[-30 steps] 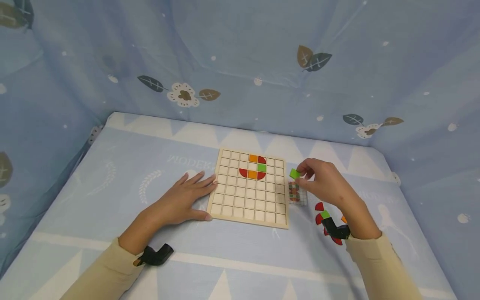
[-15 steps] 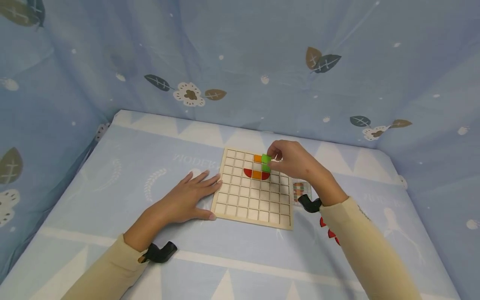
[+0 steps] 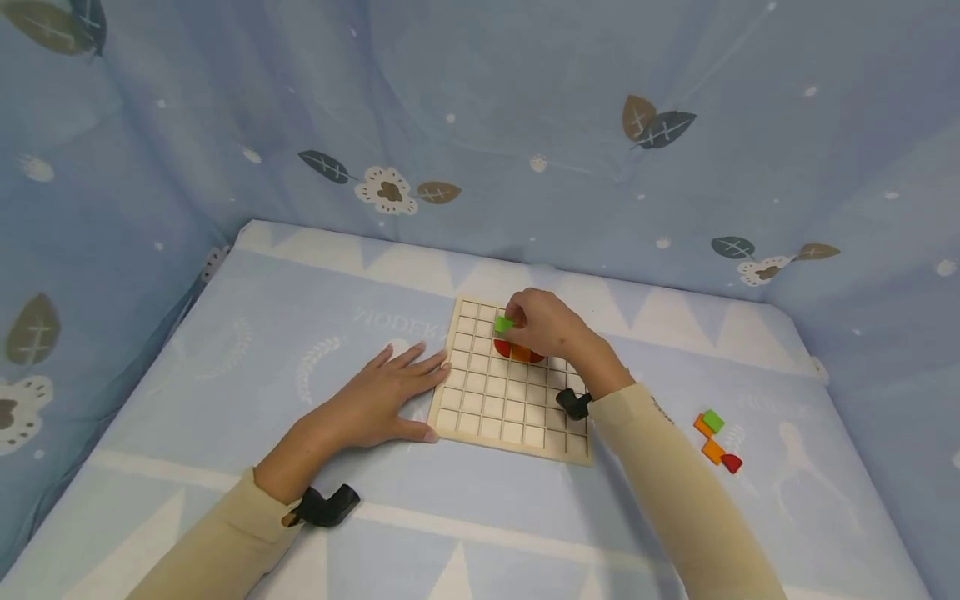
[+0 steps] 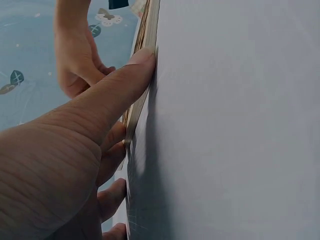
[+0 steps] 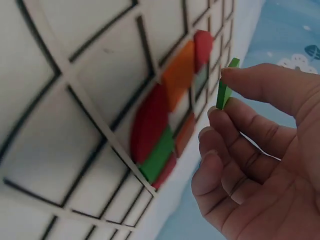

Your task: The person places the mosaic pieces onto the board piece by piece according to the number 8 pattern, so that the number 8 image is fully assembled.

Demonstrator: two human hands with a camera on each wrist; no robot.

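Observation:
My right hand pinches a small green square tile between thumb and fingertips. It holds the tile over the upper part of the wooden grid board, apart from the surface in the right wrist view. On the board lie red rounded pieces, orange squares and another green square, partly hidden by my hand in the head view. My left hand lies spread at the board's left side. Its thumb and fingertips touch the board's edge.
Loose pieces lie right of the board: a green square, an orange square and a red rounded piece among them. A blue patterned curtain hangs behind the cloth-covered table.
My right hand has carried the green tile leftward from beside the board to above it. My right arm now covers the small pattern card. My left hand stays at the board's edge.

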